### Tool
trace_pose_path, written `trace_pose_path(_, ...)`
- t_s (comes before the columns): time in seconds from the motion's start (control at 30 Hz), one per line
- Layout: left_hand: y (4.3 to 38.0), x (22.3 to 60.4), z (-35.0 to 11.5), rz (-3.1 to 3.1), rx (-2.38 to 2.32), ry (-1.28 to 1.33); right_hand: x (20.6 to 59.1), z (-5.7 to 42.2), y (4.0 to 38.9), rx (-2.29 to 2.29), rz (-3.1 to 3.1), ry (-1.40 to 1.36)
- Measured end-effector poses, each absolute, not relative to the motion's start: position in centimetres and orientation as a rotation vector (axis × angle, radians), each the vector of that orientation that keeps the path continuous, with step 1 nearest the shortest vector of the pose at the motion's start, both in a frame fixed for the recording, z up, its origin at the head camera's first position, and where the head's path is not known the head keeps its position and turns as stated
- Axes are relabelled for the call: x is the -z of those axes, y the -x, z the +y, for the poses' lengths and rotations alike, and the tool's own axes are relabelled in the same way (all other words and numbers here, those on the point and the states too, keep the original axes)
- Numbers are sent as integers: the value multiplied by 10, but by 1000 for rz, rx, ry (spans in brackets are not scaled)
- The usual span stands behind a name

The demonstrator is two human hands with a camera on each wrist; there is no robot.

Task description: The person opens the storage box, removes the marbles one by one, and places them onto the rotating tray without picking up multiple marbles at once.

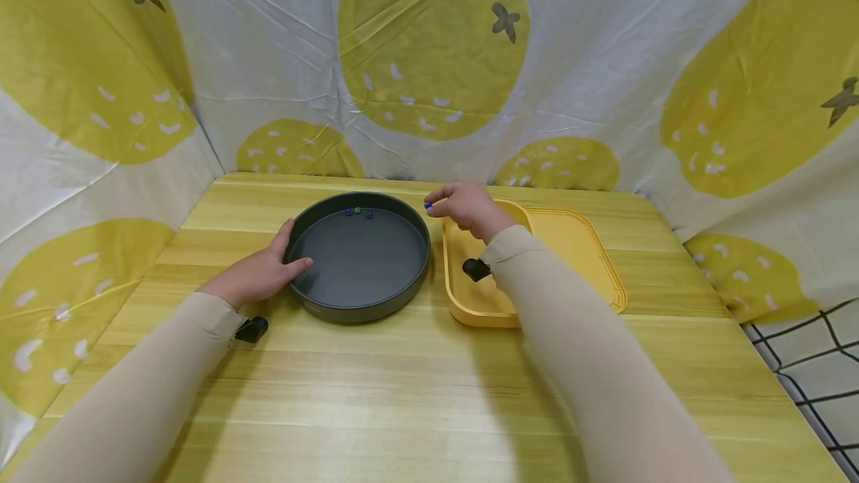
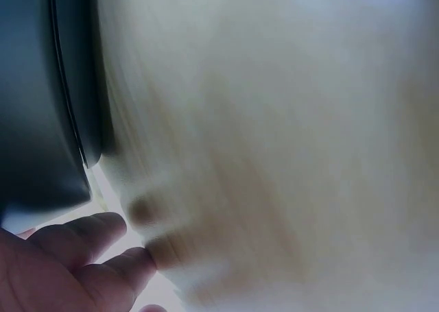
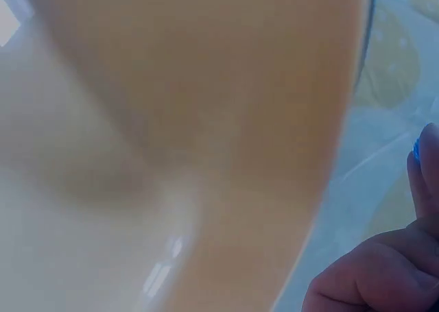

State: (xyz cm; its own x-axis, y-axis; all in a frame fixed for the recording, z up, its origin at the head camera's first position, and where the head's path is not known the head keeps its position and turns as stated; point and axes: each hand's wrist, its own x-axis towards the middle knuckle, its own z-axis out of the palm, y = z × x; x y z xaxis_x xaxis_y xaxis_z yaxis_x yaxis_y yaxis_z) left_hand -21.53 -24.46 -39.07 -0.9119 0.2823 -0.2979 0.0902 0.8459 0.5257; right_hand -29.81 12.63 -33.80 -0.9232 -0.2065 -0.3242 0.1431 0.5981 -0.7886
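Note:
A round dark grey pan (image 1: 362, 263) sits left of centre on the table. Three small marbles, two blue and one green (image 1: 357, 211), lie inside near its far wall. My left hand (image 1: 265, 267) holds the pan's left rim, thumb over the inside and fingers along the outer wall; its fingers (image 2: 89, 240) also show in the left wrist view. Between thumb and fingertips my right hand (image 1: 473, 209) pinches a small blue marble (image 1: 428, 205), just right of the pan's rim. Below that hand stands a yellow box (image 1: 459, 285), its inside partly hidden by the arm.
A flat yellow lid (image 1: 570, 244) lies to the right of the box, partly beneath or against it. The wooden table (image 1: 376, 393) is backed by a fruit-patterned curtain (image 1: 282, 58). Black wire grid (image 1: 812, 371) stands at the right edge.

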Motion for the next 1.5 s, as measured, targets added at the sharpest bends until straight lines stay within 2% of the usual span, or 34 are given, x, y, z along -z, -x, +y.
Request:
trace_pose_path(0.37,216,392,-246,2655,-732,-284,327,79,287,1229,2477,219)
trace_pose_path(0.97,215,390,-243,2647,-750,-279,322,46,279,1223,2455,351)
trace_pose_path(1.17,216,391,-242,2645,-750,-276,322,53,278,1209,2455,355)
trace_pose_path(1.5,215,390,-244,2651,-737,-280,308,100,286,1389,2385,161)
